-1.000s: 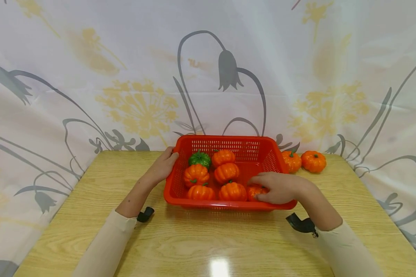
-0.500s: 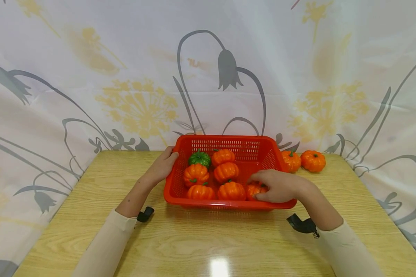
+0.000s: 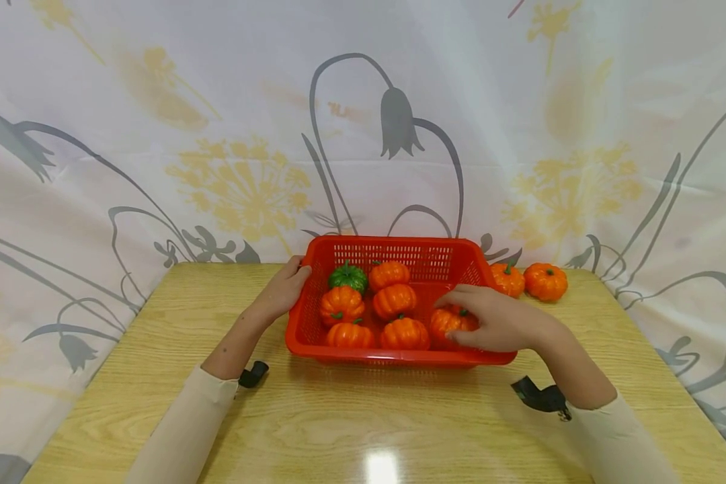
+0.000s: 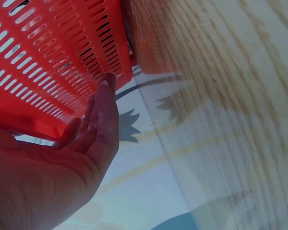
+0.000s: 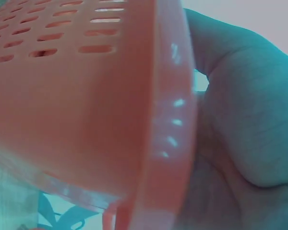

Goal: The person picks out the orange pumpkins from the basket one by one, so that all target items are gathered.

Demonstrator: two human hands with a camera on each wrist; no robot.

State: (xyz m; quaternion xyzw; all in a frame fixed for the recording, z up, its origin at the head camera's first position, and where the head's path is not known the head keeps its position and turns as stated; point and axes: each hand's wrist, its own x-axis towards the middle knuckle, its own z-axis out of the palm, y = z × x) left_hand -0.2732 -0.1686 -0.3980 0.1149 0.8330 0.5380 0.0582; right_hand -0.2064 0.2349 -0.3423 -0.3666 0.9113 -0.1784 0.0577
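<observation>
A red plastic basket [image 3: 399, 357] with slotted walls sits on the table. It holds several small orange pumpkins [image 3: 396, 301] and one green pumpkin [image 3: 348, 277]. My left hand [image 3: 286, 289] grips the basket's left rim; in the left wrist view its fingers lie along the outside of the slotted wall. Inside the front right corner, my right hand [image 3: 495, 317] holds an orange pumpkin [image 3: 445, 327] between thumb and fingers, and the palm covers part of it. The right wrist view shows that hand [image 5: 252, 105] beside the basket's rim [image 5: 173, 120], its fingertips hidden.
Two more orange pumpkins stand on the table right of the basket: one close behind its right wall [image 3: 509, 279], the other farther right [image 3: 546, 281]. A floral cloth [image 3: 218, 121] hangs behind the wooden table [image 3: 314, 417]. Black straps [image 3: 541, 396] show at the wrists.
My right hand has risen slightly and drawn a little right; the pumpkin under it has shifted up and turned, so its stem shows. The left hand and basket stay where they were.
</observation>
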